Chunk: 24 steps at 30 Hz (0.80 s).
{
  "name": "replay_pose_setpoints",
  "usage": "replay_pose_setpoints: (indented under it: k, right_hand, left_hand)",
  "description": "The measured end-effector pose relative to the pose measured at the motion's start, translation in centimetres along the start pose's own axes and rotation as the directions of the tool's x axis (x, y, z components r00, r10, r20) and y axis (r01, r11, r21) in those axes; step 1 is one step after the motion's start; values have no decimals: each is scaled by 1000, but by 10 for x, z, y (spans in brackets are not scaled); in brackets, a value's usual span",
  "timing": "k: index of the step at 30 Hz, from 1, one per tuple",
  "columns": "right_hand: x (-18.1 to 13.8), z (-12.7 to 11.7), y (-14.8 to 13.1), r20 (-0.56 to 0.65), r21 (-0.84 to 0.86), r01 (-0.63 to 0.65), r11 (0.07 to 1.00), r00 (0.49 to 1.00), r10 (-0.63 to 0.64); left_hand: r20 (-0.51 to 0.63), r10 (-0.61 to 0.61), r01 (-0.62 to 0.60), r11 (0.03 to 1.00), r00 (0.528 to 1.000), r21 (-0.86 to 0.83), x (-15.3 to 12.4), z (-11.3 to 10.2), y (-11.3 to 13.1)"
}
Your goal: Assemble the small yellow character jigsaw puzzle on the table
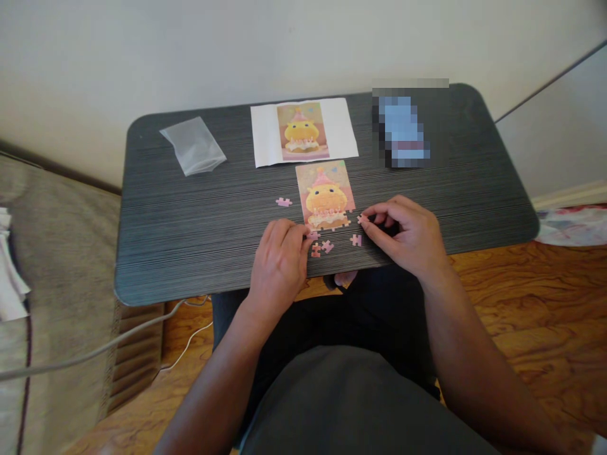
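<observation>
A mostly joined jigsaw puzzle lies on the dark table, showing a yellow animal figure in a pink party hat. Its lower edge and lower right corner are ragged with open tabs. My right hand pinches a small pink puzzle piece between thumb and index finger, just right of that corner. At the lower left corner, my left hand has its fingertips closed on another pink piece, partly covered by them. Loose pieces lie below the puzzle, nearer my right hand, and to the left.
Behind the puzzle lies a white sheet printed with the same picture. A clear plastic bag rests at the table's back left. At the back right is a pixelated blue object. The table's near edge runs close to my wrists.
</observation>
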State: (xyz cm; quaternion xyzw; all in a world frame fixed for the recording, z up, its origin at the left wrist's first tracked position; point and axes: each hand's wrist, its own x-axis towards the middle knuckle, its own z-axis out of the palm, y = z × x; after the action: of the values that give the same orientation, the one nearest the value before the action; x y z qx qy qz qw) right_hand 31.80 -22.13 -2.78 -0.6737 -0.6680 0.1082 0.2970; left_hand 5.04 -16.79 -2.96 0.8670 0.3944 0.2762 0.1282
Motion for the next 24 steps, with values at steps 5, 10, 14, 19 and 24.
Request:
replay_pose_setpoints:
  k: [5, 10, 14, 19, 24]
  right_hand:
    - [0, 0, 0, -2, 6, -11, 1000, 1000, 11]
    - [0, 0, 0, 2, 3, -9, 1000, 1000, 9]
    - [0, -1, 0, 4, 7, 0, 1000, 1000, -1]
    - [0, 0, 1, 4, 6, -7, 1000, 1000, 7]
    - [0, -1, 1, 9, 7, 5, 1000, 1000, -6]
  left_hand:
    - [-1, -14, 14, 1000, 1000, 2, 1, 0, 1]
    - [13, -32, 33, 999, 999, -12, 2, -2, 3]
    - [36, -33, 33, 999, 999, -11, 3, -3, 3]
    - [21, -22, 23, 1000, 1000, -11, 1, -2, 1]
    - [-14, 69, -69, 998, 998, -8, -2, -5, -2]
